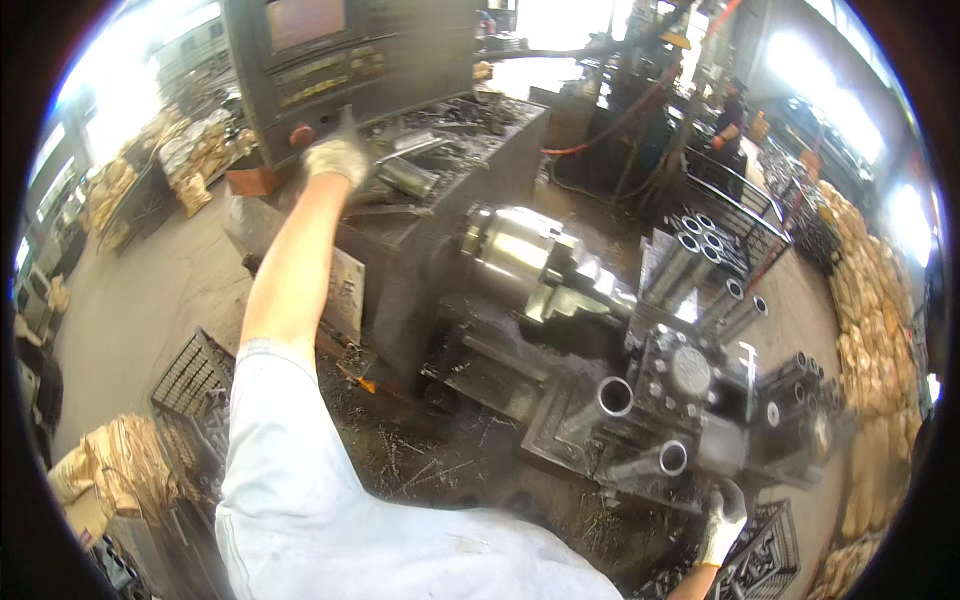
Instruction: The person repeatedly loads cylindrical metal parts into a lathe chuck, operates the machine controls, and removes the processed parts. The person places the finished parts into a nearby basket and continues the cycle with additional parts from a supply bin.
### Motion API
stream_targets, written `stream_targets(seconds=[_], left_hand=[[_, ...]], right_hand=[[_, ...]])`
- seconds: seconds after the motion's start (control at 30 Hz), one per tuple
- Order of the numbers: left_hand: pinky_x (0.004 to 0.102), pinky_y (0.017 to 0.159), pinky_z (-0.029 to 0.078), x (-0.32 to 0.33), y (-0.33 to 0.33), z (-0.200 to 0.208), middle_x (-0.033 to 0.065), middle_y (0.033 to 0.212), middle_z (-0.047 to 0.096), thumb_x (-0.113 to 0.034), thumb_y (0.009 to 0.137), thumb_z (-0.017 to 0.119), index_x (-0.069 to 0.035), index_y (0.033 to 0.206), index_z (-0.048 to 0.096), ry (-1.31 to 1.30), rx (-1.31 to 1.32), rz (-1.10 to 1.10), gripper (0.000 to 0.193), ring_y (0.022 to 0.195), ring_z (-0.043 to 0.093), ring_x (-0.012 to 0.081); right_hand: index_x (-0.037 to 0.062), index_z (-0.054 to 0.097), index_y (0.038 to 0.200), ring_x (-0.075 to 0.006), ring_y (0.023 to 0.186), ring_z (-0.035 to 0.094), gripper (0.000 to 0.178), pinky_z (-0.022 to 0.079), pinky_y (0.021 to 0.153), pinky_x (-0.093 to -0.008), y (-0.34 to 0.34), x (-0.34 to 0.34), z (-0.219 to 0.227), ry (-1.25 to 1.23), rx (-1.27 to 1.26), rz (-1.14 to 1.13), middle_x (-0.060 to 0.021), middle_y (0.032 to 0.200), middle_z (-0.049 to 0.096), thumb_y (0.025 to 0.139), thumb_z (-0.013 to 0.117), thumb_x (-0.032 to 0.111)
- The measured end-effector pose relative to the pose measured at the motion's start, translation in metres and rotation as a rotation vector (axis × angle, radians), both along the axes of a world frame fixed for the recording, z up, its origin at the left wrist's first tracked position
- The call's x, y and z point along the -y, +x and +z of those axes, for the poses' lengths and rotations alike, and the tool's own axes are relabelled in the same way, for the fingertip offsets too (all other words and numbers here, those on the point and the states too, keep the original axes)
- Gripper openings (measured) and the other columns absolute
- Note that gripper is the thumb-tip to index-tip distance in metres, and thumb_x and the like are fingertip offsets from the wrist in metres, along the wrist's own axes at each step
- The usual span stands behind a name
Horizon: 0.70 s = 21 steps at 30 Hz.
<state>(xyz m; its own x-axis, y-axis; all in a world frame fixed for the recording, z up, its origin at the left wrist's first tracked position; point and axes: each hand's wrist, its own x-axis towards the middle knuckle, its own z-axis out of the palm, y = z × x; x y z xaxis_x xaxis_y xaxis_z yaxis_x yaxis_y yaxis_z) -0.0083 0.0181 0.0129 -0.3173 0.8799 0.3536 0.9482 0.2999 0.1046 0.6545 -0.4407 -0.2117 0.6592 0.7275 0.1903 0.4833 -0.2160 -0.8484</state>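
My left hand (338, 160), in a pale work glove, reaches over the top of the lathe's headstock, close to the control panel (315, 75) and a red knob (302, 135). Motion smears its fingers, and a grey streak extends upward from them. Nearby on the headstock lies a short metal cylinder (406, 178). My right hand (724, 524) is low on the right, its glove dark at the fingertips. Those fingers look loosely bent and apart, beside the machine's front edge, with no held thing visible. Between my hands sits the lathe chuck (515, 250), facing the bolted tool turret (690, 372).
Metal tubes (614, 398) stand around the turret, with more tubes (690, 245) behind it. A wire basket of parts (770, 550) is below my right hand. Chips litter the machine bed (420, 470). Another person (733, 120) stands at the far right. Stacked sacks (865, 330) line the right side.
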Motion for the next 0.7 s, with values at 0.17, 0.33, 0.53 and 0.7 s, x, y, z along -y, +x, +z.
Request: stream_targets(seconds=[0.17, 0.33, 0.53, 0.7], left_hand=[[0.0491, 0.096, 0.057, 0.062, 0.049, -0.020, 0.0280, 0.130, 0.071, -0.033, 0.103, 0.063, -0.015, 0.164, 0.039, 0.540, -0.047, -0.237, 0.067, 0.111, 0.074, 0.0391], [0.0411, 0.081, 0.062, 0.289, 0.168, -0.182, 0.0221, 0.103, 0.076, -0.006, 0.090, 0.076, -0.002, 0.113, 0.074, 0.513, 0.314, -0.791, 0.024, 0.091, 0.076, 0.0362], [0.0456, 0.095, 0.057, 0.490, 0.211, -0.345, 0.0200, 0.114, 0.077, -0.039, 0.098, 0.068, -0.013, 0.127, 0.073, -0.704, 0.797, -0.240, 0.040, 0.110, 0.074, 0.0377], [0.0473, 0.100, 0.055, 0.579, 0.190, -0.353, 0.0209, 0.122, 0.075, -0.040, 0.099, 0.063, -0.013, 0.130, 0.071, -0.711, 0.842, -0.087, 0.042, 0.116, 0.071, 0.0403]], right_hand=[[-0.0056, 0.072, 0.123, -0.0180, 0.099, 0.072, 0.035, 0.057, 0.094, -0.0327, -0.013, 0.027, -0.002, -0.062, -0.013, 0.014, -0.0120, 0.107, 0.078, 0.089, 0.072, 0.005], [-0.0050, 0.071, 0.127, -0.0162, 0.101, 0.073, 0.041, 0.057, 0.094, -0.0310, -0.025, 0.012, -0.017, -0.129, -0.106, 0.176, -0.0107, 0.110, 0.078, 0.088, 0.076, 0.007], [-0.0027, 0.059, 0.144, -0.0201, 0.117, 0.070, 0.069, 0.054, 0.103, -0.0340, -0.046, -0.045, -0.033, -0.058, -0.244, 0.557, -0.0147, 0.124, 0.075, 0.080, 0.080, 0.008], [-0.0001, 0.074, 0.099, -0.0231, 0.078, 0.076, 0.025, 0.058, 0.077, -0.0369, -0.085, -0.075, -0.033, -0.101, -0.021, 0.656, -0.0111, 0.087, 0.079, 0.078, 0.082, 0.011]])
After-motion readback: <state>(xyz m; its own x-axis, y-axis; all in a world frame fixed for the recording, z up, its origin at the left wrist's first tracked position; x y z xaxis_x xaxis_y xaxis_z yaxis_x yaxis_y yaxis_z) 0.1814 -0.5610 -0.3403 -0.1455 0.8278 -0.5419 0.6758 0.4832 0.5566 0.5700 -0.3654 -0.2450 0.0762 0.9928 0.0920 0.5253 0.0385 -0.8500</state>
